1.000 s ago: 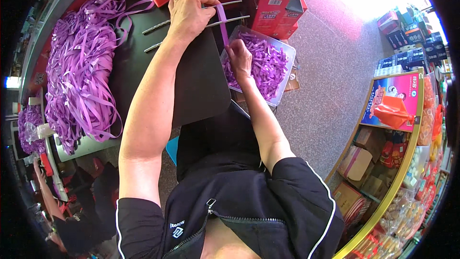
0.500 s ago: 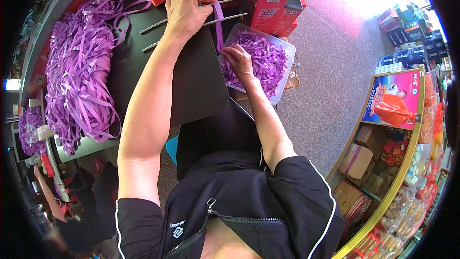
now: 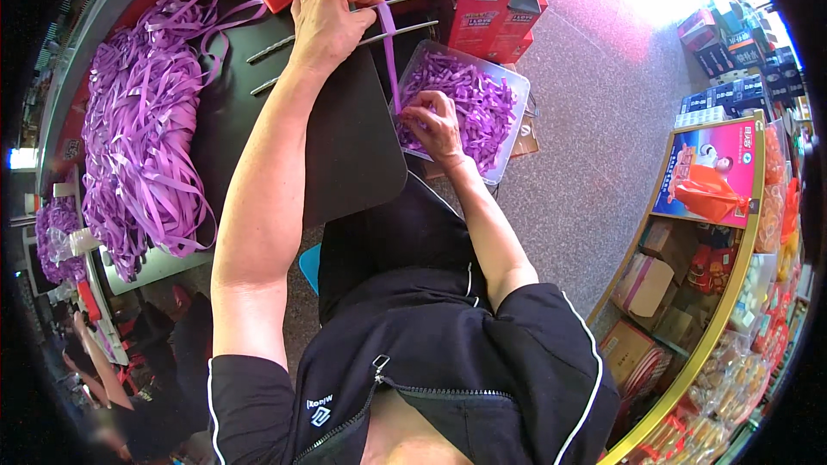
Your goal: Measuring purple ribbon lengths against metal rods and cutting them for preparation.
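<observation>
A purple ribbon strip (image 3: 392, 65) is drawn down across a thin metal rod (image 3: 418, 30) by the tabletop's (image 3: 353, 155) right edge; any loop is hard to make out. The left hand (image 3: 332, 21) pinches its top, the right hand (image 3: 437, 129) its lower end. A slackened pinch could drop it into the tub (image 3: 520, 102).
</observation>
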A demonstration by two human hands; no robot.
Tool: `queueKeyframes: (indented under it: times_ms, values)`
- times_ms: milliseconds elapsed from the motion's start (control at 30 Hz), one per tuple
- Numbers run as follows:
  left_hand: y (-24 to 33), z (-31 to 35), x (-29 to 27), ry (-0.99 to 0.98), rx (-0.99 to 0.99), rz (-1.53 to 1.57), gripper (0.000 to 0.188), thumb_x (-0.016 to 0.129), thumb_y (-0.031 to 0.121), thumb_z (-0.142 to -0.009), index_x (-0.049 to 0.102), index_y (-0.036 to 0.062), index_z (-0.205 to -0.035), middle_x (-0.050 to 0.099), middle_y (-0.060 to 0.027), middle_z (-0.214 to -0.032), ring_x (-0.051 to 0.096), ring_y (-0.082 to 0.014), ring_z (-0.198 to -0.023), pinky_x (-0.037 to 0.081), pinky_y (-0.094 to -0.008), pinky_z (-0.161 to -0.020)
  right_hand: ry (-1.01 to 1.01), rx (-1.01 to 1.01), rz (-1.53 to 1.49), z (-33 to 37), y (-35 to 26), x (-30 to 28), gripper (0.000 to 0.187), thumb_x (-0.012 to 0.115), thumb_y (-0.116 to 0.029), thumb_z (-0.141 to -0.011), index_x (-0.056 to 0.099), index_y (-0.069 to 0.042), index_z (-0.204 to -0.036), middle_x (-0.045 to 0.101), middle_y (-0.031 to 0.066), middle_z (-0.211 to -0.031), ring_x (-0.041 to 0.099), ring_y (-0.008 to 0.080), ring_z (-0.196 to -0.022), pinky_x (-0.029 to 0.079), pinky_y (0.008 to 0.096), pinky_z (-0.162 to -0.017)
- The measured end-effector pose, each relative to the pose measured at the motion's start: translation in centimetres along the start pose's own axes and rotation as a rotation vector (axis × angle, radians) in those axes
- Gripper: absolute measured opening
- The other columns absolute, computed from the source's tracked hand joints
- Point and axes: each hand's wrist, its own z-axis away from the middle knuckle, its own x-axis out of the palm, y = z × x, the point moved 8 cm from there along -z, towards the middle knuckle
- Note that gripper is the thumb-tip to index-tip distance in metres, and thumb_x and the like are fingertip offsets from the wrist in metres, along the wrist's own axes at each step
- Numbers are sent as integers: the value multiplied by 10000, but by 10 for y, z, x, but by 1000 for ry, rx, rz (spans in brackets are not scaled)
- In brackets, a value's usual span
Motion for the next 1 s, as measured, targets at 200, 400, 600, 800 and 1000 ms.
queueKeyframes:
  times_ms: [200, 400, 600, 800, 1000]
  values:
    - [5, 0, -3, 14, -5, 38, 255, 633, 165, -698, 769, 186, -912, 550, -108, -1341, 510, -298, -1212, 305, -405, -1088, -28, 17, -103, 10, -26, -16, 243, 780, -85, -691, 708, -112, -922, 575, 58, -943, 563, 230, -909, 450, 363, -804]
    - [7, 0, -3, 5, -3, 12, 260, 634, 172, -694, 771, 195, -914, 540, -108, -1349, 512, -304, -1208, 298, -413, -1090, -10, 148, -155, 14, -20, -22, 208, 784, -122, -688, 708, -115, -882, 570, 41, -926, 559, 226, -886, 428, 362, -781]
    - [5, 0, -2, -1, -1, -2, 260, 636, 182, -696, 771, 201, -917, 537, -97, -1352, 498, -307, -1224, 282, -421, -1100, 57, -173, -62, -16, -75, -46, 196, 762, -55, -677, 694, -99, -855, 627, 46, -972, 584, 221, -873, 461, 349, -768]
    - [7, 0, -3, -11, 5, -4, 245, 645, 190, -704, 772, 209, -913, 533, -92, -1353, 479, -314, -1243, 276, -432, -1104, -116, -184, -238, -18, -68, -43, 189, 748, -58, -700, 685, -81, -877, 672, 48, -949, 615, 217, -840, 484, 335, -732]
    - [6, 0, -2, -10, 5, 1, 242, 649, 196, -707, 772, 211, -915, 533, -96, -1351, 477, -318, -1246, 276, -431, -1106, -160, -135, -215, -15, -58, -40, 191, 759, -90, -712, 697, -102, -892, 673, 30, -925, 612, 213, -835, 477, 340, -736]
